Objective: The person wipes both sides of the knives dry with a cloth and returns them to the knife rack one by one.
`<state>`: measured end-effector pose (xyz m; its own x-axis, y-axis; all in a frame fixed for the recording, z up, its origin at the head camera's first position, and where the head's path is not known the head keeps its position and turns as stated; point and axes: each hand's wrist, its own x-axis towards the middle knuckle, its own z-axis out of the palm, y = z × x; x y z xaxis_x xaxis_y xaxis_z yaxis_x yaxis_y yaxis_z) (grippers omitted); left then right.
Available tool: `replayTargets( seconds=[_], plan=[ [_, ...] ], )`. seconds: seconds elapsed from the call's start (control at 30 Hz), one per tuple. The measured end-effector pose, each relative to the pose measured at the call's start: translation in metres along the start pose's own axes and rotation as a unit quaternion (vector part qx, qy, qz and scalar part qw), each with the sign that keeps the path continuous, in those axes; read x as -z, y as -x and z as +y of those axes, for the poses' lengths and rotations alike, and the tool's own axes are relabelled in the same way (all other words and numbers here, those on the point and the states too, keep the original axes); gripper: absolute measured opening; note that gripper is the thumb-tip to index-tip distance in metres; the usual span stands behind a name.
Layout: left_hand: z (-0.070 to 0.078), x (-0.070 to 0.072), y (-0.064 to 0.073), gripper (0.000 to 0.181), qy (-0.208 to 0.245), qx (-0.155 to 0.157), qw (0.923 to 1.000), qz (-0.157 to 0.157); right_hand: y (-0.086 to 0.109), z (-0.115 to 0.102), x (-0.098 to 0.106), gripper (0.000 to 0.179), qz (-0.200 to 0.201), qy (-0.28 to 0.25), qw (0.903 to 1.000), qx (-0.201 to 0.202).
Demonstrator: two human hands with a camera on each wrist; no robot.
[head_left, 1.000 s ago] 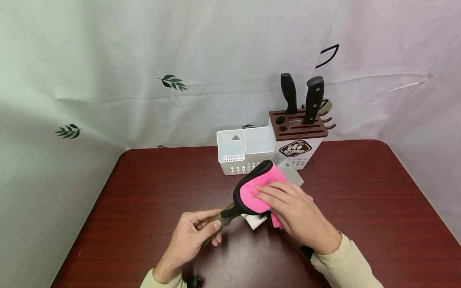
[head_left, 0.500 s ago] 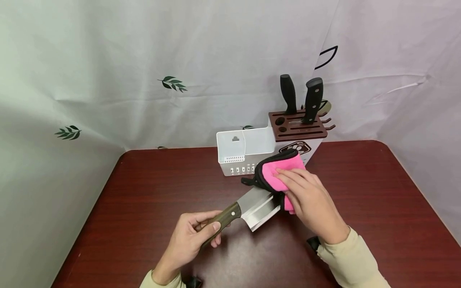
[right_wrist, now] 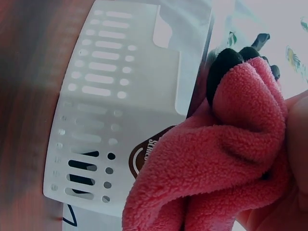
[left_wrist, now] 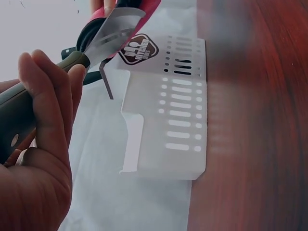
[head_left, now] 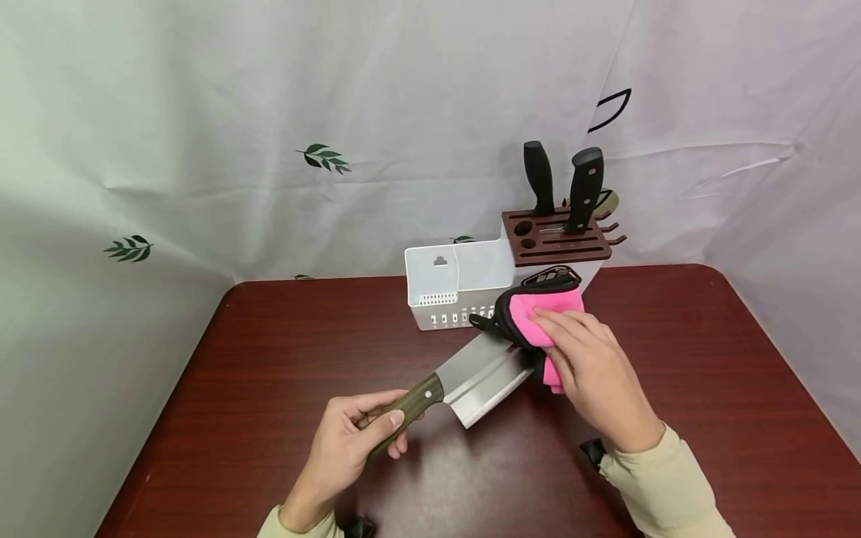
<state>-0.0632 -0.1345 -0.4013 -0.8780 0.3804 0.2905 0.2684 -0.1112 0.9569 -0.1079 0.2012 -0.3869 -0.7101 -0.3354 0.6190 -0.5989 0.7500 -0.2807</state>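
A cleaver (head_left: 474,371) with a wide steel blade and a dark wooden handle is held above the table, blade pointing away to the right. My left hand (head_left: 343,441) grips its handle, thumb on top. In my right hand (head_left: 599,373) is a folded pink cloth (head_left: 543,314) with black edging, wrapped over the far end of the blade and hiding its tip. Fluffy folds of the cloth fill much of the right wrist view. Seen from the left wrist, fingers (left_wrist: 50,101) curl round the handle (left_wrist: 19,110).
Behind the cloth stands a white knife holder (head_left: 437,317) with a brown slotted top (head_left: 558,235). Two black-handled knives (head_left: 538,175) stick up from it, and brown hooks (head_left: 615,228) jut from its right side. A white curtain (head_left: 377,112) hangs behind the dark red table (head_left: 282,359).
My right hand has slid the cloth from near the handle along the blade toward its far end, baring the blade. The left hand has stayed almost in place.
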Motion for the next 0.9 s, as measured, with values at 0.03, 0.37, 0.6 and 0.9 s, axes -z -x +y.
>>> replayTargets(
  seconds=[0.03,0.37,0.6,0.9],
  plan=[
    [0.000,0.001,0.000,0.026,0.000,0.001,1.0000,0.003,0.000,0.000,0.000,0.048,-0.001,0.002,1.0000,0.000],
    [0.005,0.004,-0.001,0.025,0.010,0.025,0.9990,0.036,0.001,-0.001,-0.001,0.037,-0.025,-0.006,0.9993,0.026],
    [0.004,0.005,-0.001,0.025,0.012,0.021,0.9988,0.042,0.001,-0.007,-0.003,0.050,-0.051,-0.021,0.9954,0.078],
    [0.004,0.004,-0.002,0.026,0.021,0.024,0.9985,0.044,0.000,-0.015,-0.007,0.049,-0.086,-0.054,0.9856,0.135]
  ],
)
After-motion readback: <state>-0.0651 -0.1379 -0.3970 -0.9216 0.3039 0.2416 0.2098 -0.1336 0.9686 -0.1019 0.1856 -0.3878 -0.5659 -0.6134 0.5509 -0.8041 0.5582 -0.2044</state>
